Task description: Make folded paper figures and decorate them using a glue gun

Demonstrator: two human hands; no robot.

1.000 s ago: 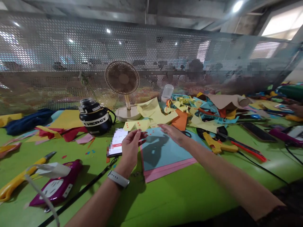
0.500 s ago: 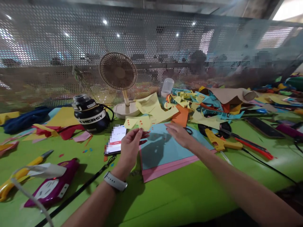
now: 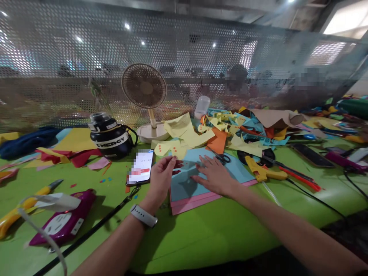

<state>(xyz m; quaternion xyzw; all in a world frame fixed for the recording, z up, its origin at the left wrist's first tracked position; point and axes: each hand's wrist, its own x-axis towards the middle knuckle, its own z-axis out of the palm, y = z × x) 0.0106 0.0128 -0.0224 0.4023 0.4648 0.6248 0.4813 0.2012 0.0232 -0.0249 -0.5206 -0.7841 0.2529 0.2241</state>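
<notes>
My left hand point(image 3: 163, 174) pinches a pale yellow cut-out point(image 3: 179, 151) with small red-orange dots, holding it above the upper left part of a blue sheet point(image 3: 238, 166). Whether this is felt or paper I cannot tell. My right hand point(image 3: 214, 175) is open, palm down with fingers spread, over the middle of the blue sheet. Pink sheets point(image 3: 195, 205) stick out from under the blue one along the near edge. Black-handled scissors point(image 3: 223, 158) lie just beyond my right hand, partly hidden.
A phone point(image 3: 143, 165) with a lit screen lies left of the sheets. Behind stand a black jug point(image 3: 112, 140), a fan point(image 3: 145, 88) and a heap of yellow and blue scraps point(image 3: 238, 122). Right is a yellow glue gun point(image 3: 263, 170); left, a purple device point(image 3: 64, 222).
My right hand has come down and left over the blue sheet, its fingers now spread. My left hand still pinches the yellow cut-out, shifted slightly right. The view has turned a little.
</notes>
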